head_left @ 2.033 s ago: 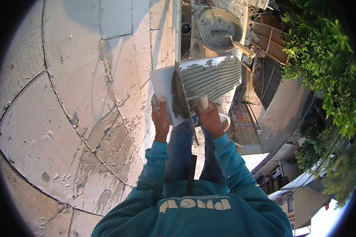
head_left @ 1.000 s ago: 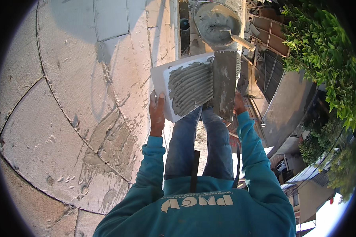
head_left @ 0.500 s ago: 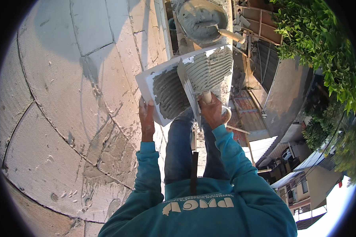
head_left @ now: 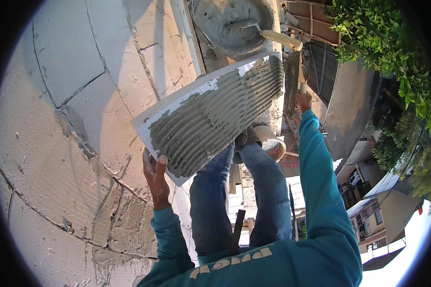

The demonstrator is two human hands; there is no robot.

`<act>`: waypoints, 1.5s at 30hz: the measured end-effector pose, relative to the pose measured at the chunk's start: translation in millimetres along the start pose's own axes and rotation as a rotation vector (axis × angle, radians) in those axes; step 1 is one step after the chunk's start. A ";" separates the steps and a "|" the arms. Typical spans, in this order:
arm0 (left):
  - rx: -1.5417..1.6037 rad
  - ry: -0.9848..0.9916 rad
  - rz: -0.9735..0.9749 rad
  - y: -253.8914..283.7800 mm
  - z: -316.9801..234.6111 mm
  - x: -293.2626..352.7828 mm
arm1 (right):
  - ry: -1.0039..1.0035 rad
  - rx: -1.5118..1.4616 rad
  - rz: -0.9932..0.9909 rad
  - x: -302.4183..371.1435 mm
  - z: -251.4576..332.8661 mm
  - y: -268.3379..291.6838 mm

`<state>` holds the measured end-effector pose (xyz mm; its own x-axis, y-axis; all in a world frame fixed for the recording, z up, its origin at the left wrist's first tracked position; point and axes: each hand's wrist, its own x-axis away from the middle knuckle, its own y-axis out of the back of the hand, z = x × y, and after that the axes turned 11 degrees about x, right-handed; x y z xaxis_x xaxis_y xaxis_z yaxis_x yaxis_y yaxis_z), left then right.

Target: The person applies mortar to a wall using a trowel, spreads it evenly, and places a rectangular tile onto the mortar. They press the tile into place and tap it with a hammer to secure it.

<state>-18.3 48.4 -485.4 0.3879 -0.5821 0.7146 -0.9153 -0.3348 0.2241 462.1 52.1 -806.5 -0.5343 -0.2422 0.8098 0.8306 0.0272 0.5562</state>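
My left hand (head_left: pixel 154 176) grips the lower left edge of a large white tile (head_left: pixel 177 107), thumb on its face. Grey mortar (head_left: pixel 220 122) combed into ridges covers most of the tile, which tilts up to the right in front of me. My right hand (head_left: pixel 303 101) is raised past the tile's right end and is shut on the handle of a notched trowel (head_left: pixel 291 71), whose grey blade stands upright beside the tile's edge. My jeans-clad legs (head_left: pixel 239 191) hang below the tile.
A tiled wall (head_left: pixel 67 119) with mortar-smeared joints fills the left. A round tub of wet mortar (head_left: pixel 232 21) with a wooden-handled trowel (head_left: pixel 280 39) sits above. Scaffold planks (head_left: pixel 239 201), a roof (head_left: pixel 349 100), green foliage (head_left: pixel 392 52) and houses far below lie to the right.
The trowel has left the tile's face and moved to its right end with my right arm stretched out. The tile now sits closer and flatter across the view.
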 end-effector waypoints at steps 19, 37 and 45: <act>0.102 0.035 0.107 -14.8 -22.7 24.3 | 0.456 0.131 0.372 291.1 86.8 -29.8; 0.128 0.074 0.022 4.3 10.8 4.6 | 0.613 -0.061 0.705 287.3 16.6 1.4; 0.105 0.036 0.027 22.2 18.2 -32.0 | -0.005 -0.565 0.555 51.2 -61.6 26.9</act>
<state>-49.1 46.1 -515.4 0.3574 -0.5652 0.7435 -0.9081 -0.3964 0.1352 466.8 -19.3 -761.5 -0.0182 -0.3334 0.9426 0.9289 -0.3544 -0.1074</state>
